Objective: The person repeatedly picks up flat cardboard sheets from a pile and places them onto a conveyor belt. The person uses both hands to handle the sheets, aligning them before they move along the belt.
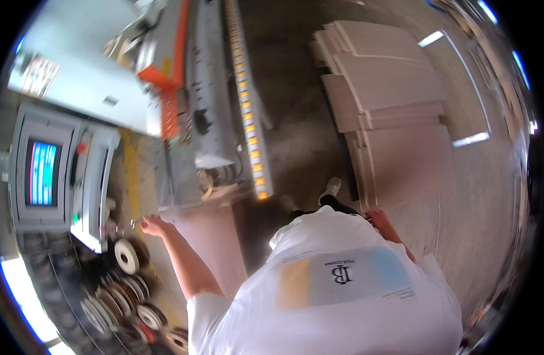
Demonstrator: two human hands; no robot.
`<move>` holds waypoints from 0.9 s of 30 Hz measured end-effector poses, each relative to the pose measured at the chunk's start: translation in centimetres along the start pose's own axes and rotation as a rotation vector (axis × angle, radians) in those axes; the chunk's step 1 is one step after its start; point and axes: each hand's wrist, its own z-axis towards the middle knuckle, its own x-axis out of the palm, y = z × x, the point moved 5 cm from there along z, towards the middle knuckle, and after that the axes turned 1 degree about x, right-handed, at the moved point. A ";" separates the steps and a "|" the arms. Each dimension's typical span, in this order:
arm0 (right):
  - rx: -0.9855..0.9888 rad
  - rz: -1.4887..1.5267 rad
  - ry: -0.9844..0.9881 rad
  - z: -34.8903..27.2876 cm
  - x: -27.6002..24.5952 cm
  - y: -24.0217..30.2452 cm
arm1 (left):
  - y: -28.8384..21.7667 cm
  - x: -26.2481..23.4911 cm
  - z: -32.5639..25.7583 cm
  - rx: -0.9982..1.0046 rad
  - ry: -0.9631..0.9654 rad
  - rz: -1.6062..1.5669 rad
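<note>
Landmark: the pale panel [216, 248] lying at the outfeed end of the grey edge-banding machine [216, 118].

The panel's long axis runs from the machine's end back toward the person, and it lies between the two arms. The left hand [155, 226] is extended to the panel's left far corner, at or just beside its edge; motion blur prevents confirming contact. Fingers appear loosely curled, not spread; whether they grip anything cannot be told.

The right hand [380, 220] is well apart from the panel, to its right, at the near edge of a stack of pale boards [390, 118]. Its fingers are bent; their opening cannot be judged.

The left hand is the nearer to the panel. Rolls of edge tape [127, 255] sit left of the panel; a control screen [42, 173] stands further left.
</note>
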 end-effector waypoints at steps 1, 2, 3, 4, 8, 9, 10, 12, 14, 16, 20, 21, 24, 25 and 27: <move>0.042 -0.036 -0.037 -0.1 -0.6 -1.0 | -1.4 2.8 -6.6 -0.025 -0.015 -0.075; 0.076 -0.079 -0.056 0.3 -0.9 -1.1 | -0.8 4.2 -9.8 -0.021 0.145 -0.069; 0.116 -0.116 -0.077 0.7 -1.5 -1.7 | -0.6 6.4 -14.6 -0.048 0.249 -0.095; 0.109 -0.099 -0.083 1.7 -2.2 -2.4 | -0.6 8.0 -18.8 -0.075 0.343 -0.118; 0.029 -0.088 -0.094 8.4 -4.5 -5.8 | 0.8 14.3 -33.6 -0.090 0.977 -0.021; -0.009 -0.096 -0.099 9.3 -5.1 -5.5 | 2.5 15.2 -36.3 0.064 1.119 0.131; -0.006 -0.088 -0.107 9.8 -5.5 -5.7 | 2.4 15.9 -40.6 -0.042 1.318 0.099; -0.002 -0.076 -0.119 10.3 -6.5 -5.4 | 4.0 16.2 -47.4 -0.157 1.562 0.303; -0.312 -0.332 -0.373 14.0 -8.7 -10.8 | 6.5 16.3 -52.4 0.029 1.976 0.526; -0.389 -0.471 -0.484 14.7 -9.7 -11.1 | 13.1 14.4 -53.7 -0.740 1.993 0.304; 0.032 -0.253 -0.519 14.3 -12.8 -10.6 | 18.0 11.1 -54.2 0.568 2.340 0.728; 0.169 -0.149 -0.532 15.4 -13.1 -13.0 | 18.1 11.1 -54.0 0.564 2.339 0.805; -0.014 -0.638 -0.496 16.3 -14.4 -13.6 | 15.7 11.0 -53.7 0.581 2.344 1.049; 0.080 -0.496 -0.517 16.7 -14.6 -15.0 | 14.2 11.2 -54.2 0.589 2.349 1.131; 0.288 -0.175 -0.565 18.1 -15.2 -17.3 | 10.9 12.5 -56.6 0.470 2.270 1.245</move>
